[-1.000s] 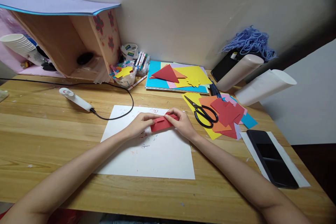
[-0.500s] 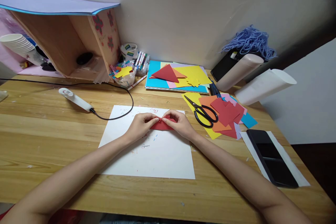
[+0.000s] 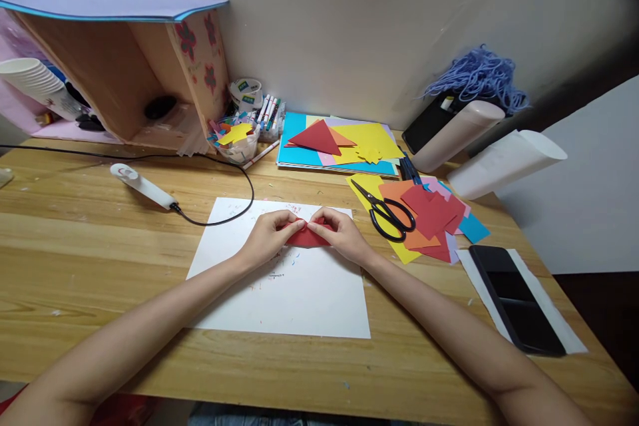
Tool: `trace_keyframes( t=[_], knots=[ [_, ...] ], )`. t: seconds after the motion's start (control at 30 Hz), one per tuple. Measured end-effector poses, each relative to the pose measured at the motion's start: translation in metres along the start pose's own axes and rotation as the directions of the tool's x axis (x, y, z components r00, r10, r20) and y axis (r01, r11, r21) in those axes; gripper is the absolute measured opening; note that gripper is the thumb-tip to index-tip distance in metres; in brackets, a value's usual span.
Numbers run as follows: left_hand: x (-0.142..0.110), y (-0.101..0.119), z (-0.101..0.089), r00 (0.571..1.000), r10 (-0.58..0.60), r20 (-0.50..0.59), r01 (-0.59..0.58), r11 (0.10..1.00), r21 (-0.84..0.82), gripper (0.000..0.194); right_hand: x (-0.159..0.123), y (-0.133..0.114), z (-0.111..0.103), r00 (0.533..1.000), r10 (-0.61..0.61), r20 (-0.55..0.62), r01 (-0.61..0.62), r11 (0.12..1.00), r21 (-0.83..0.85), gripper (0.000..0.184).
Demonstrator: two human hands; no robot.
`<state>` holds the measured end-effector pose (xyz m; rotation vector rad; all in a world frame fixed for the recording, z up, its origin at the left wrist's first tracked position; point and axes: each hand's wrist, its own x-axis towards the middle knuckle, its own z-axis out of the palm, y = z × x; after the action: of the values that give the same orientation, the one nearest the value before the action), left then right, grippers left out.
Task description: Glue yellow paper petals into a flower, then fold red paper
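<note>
A folded piece of red paper (image 3: 305, 237) is pinched between both my hands over a white sheet (image 3: 314, 299) marked with ink. My left hand (image 3: 272, 236) closes thumb and fingers on its left part. On the right part, my right hand (image 3: 339, 234) grips the same way, the two thumb tips almost meeting at the paper's middle. Fingers hide much of the upper edge, so the exact fold there cannot be made out.
Black-handled scissors (image 3: 387, 210) lie on coloured paper scraps (image 3: 432, 216) to the right, near a phone (image 3: 516, 299). A corded white tool (image 3: 144, 186) rests at left. Behind stand a scrap cup (image 3: 239, 150), a stack of coloured paper (image 3: 294, 158) and a cardboard box (image 3: 200, 73).
My left hand has slid along the red paper toward the right hand, and the thumbs have come together at its middle. Over the last half second the hands barely move; the view tilts slightly.
</note>
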<state>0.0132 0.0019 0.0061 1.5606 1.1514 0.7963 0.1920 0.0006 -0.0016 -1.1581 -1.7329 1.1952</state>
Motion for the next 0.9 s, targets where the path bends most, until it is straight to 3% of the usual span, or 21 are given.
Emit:
trace_keyframes(
  t=[0.3,0.63,0.9],
  knots=[
    [-0.0042,0.0023,0.0022,1.0,0.004,0.003,-0.004,0.996,0.085,0.028,-0.0005,0.0013,0.0009,1.0,0.005,-0.016,-0.004,1.0,0.003,0.013],
    [-0.0024,0.0014,-0.0003,0.999,0.014,0.047,-0.017,0.998,0.068,0.022,-0.001,0.0009,0.0005,0.999,0.03,0.03,-0.032,0.996,0.082,0.016],
    [0.0032,-0.0024,-0.0009,0.998,-0.011,-0.062,0.004,0.994,-0.111,0.027,-0.0015,0.0037,0.0023,0.998,0.065,-0.027,-0.06,0.987,0.147,0.019]
  ],
)
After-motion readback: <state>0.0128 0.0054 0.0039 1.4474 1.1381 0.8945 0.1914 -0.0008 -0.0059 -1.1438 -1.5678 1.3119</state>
